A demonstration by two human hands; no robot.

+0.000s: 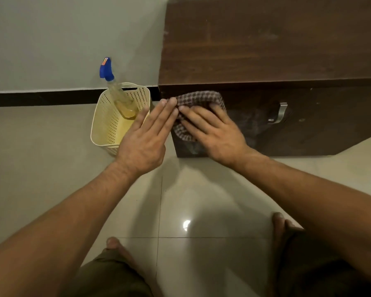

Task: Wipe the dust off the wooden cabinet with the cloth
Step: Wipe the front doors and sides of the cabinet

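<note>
A low dark wooden cabinet (272, 46) stands against the wall at the upper right. A checked brown and white cloth (198, 99) lies flat on its front face near the left corner. My right hand (214, 131) presses on the cloth with spread, straight fingers. My left hand (147, 133) is flat beside it, its fingertips touching the cloth's left edge at the cabinet's corner. A dull wiped patch shows on the door to the right of the cloth.
A cream perforated basket (107, 123) stands on the tiled floor left of the cabinet, holding a spray bottle (116, 91) with a blue trigger head. A metal handle (280, 113) sits on the cabinet door. My knees and bare feet are at the bottom.
</note>
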